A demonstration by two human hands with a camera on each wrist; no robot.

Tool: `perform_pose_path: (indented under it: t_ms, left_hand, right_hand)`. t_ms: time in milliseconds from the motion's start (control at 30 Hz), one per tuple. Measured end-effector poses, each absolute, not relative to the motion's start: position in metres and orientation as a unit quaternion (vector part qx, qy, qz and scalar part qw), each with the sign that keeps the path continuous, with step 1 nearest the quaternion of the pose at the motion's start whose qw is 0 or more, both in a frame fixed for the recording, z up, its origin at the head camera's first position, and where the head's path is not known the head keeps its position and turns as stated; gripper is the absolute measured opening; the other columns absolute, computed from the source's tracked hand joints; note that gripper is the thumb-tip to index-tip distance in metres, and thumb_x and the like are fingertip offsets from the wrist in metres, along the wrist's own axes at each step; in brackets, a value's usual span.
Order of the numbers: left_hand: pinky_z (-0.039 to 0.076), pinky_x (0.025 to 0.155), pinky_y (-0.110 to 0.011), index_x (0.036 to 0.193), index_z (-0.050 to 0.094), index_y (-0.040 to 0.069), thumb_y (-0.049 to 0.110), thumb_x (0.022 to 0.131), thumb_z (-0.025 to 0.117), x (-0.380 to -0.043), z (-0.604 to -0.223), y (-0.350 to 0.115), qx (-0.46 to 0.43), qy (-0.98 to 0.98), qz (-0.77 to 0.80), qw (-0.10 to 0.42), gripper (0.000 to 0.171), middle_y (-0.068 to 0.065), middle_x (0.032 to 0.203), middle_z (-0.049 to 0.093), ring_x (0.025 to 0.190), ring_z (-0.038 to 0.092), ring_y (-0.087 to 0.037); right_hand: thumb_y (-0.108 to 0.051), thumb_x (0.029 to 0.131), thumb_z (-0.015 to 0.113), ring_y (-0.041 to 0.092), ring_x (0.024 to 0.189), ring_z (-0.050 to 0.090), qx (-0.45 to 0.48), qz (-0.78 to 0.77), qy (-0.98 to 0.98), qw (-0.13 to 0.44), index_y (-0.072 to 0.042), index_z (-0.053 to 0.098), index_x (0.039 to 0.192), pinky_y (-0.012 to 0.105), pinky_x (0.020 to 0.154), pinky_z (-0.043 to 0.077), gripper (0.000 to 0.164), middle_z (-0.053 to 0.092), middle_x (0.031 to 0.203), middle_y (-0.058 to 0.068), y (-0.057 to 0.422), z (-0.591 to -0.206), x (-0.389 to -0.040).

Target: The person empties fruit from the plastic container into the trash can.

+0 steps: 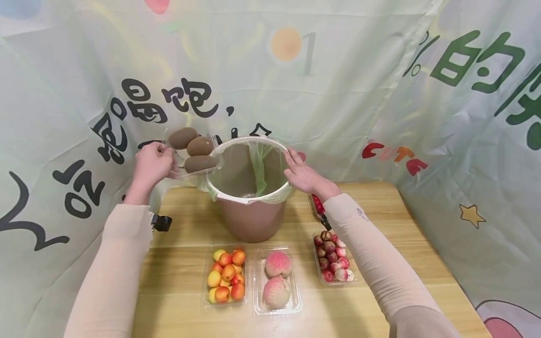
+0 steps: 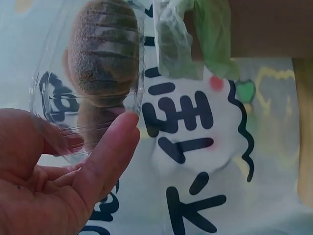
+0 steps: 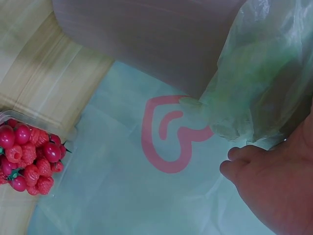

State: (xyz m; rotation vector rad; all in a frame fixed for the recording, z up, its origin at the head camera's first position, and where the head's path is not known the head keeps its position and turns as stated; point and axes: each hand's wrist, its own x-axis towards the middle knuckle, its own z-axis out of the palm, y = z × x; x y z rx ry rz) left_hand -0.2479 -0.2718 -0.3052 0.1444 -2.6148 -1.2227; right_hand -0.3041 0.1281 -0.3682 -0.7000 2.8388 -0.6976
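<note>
My left hand [image 1: 153, 162] grips the edge of a clear plastic box [image 1: 179, 174] at the left of the bin's mouth. Brown kiwis [image 1: 200, 146] lie inside the box; the left wrist view shows fuzzy skin on a kiwi [image 2: 104, 46] through ribbed plastic. A pinkish-brown trash bin [image 1: 252, 220] stands at the back of the table, with a green plastic bag [image 1: 260, 169] lining it under a white rim ring [image 1: 236, 199]. On the bin's right rim, my right hand [image 1: 306, 174] holds the edge. Part of its grip is hidden in the right wrist view.
Clear boxes stand before the bin: yellow-red fruits [image 1: 228, 272], two pink peaches [image 1: 276, 292], and dark red and pale plum-like fruits [image 1: 331, 258]. Right of the bin, a box of raspberries and red cherry tomatoes [image 3: 32, 159] is partly behind my right arm. Printed cloth [image 1: 355, 94] surrounds the wooden table [image 1: 181, 281].
</note>
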Motion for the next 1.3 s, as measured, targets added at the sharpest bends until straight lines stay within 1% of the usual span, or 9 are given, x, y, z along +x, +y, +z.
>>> perform_pose_path:
  t_ms: [167,333,433,567,633,733,867,1033,1300]
  left_hand:
    - [0.049,0.056,-0.012,0.125,0.061,-0.008,0.020,0.107,0.043,-0.253,-0.304,-0.260,0.051,-0.898,-0.410,0.153,0.037,-0.013,0.075,0.077,0.046,0.064,0.002]
    - [0.050,0.058,-0.017,0.126,0.062,-0.005,0.020,0.107,0.046,-0.257,-0.305,-0.245,0.057,-0.890,-0.418,0.173,0.035,-0.003,0.069,0.070,0.043,0.060,0.002]
    - [0.047,0.067,-0.025,0.115,0.066,-0.003,0.019,0.105,0.050,-0.260,-0.307,-0.237,0.061,-0.891,-0.400,0.207,0.029,0.003,0.065,0.063,0.054,0.065,-0.009]
    - [0.045,0.077,-0.040,0.107,0.068,-0.003,0.015,0.103,0.052,-0.265,-0.312,-0.226,0.063,-0.883,-0.397,0.243,0.025,-0.017,0.078,0.071,0.085,0.067,-0.038]
    - [0.047,0.084,-0.046,0.110,0.069,-0.003,0.015,0.103,0.052,-0.267,-0.314,-0.221,0.067,-0.877,-0.405,0.249,0.025,-0.025,0.093,0.074,0.096,0.064,-0.044]
    - [0.050,0.092,-0.054,0.119,0.069,-0.003,0.014,0.104,0.053,-0.270,-0.314,-0.215,0.074,-0.869,-0.418,0.252,0.028,-0.029,0.107,0.074,0.101,0.066,-0.044]
    - [0.049,0.099,-0.056,0.130,0.067,-0.003,0.013,0.105,0.053,-0.272,-0.316,-0.209,0.074,-0.864,-0.426,0.258,0.033,-0.029,0.109,0.073,0.105,0.065,-0.045]
    - [0.048,0.097,-0.057,0.130,0.068,0.000,0.015,0.104,0.054,-0.274,-0.321,-0.201,0.070,-0.864,-0.418,0.271,0.033,-0.028,0.101,0.072,0.103,0.064,-0.046]
    - [0.048,0.104,-0.058,0.134,0.065,0.001,0.015,0.106,0.055,-0.276,-0.330,-0.189,0.055,-0.859,-0.432,0.270,0.033,-0.027,0.112,0.075,0.112,0.066,-0.047]
  right_hand:
    - [-0.034,0.108,0.026,0.038,0.165,0.003,-0.232,-0.233,0.942,0.067,-0.005,0.002,0.169,0.055,0.133,0.014,0.072,-0.009,0.178,0.015,0.127,-0.368,-0.304]
    - [-0.033,0.107,0.026,0.039,0.165,0.004,-0.239,-0.226,0.942,0.059,-0.003,0.004,0.169,0.055,0.133,0.016,0.073,-0.007,0.178,0.018,0.126,-0.370,-0.305]
    - [-0.033,0.106,0.024,0.039,0.165,0.004,-0.241,-0.220,0.944,0.054,-0.002,0.004,0.169,0.055,0.133,0.016,0.073,-0.006,0.178,0.019,0.126,-0.371,-0.306]
    - [-0.034,0.106,0.025,0.039,0.165,0.003,-0.239,-0.223,0.943,0.055,-0.002,0.004,0.169,0.055,0.133,0.015,0.073,-0.007,0.178,0.018,0.126,-0.370,-0.306]
    - [-0.033,0.107,0.025,0.038,0.165,0.003,-0.240,-0.224,0.943,0.055,-0.002,0.004,0.169,0.056,0.132,0.015,0.073,-0.008,0.178,0.017,0.125,-0.369,-0.306]
    - [-0.033,0.107,0.025,0.039,0.165,0.002,-0.241,-0.223,0.943,0.056,-0.002,0.003,0.169,0.056,0.132,0.015,0.073,-0.008,0.178,0.018,0.125,-0.369,-0.306]
    - [-0.034,0.106,0.025,0.039,0.165,0.003,-0.241,-0.225,0.942,0.056,-0.002,0.003,0.169,0.055,0.133,0.014,0.073,-0.007,0.178,0.018,0.125,-0.369,-0.306]
    - [-0.034,0.106,0.026,0.039,0.165,0.003,-0.242,-0.229,0.941,0.052,-0.003,0.005,0.169,0.056,0.132,0.016,0.073,-0.006,0.178,0.018,0.126,-0.369,-0.305]
    - [-0.034,0.107,0.025,0.040,0.165,0.002,-0.240,-0.229,0.942,0.055,-0.002,0.005,0.169,0.057,0.132,0.015,0.073,-0.007,0.178,0.018,0.127,-0.369,-0.304]
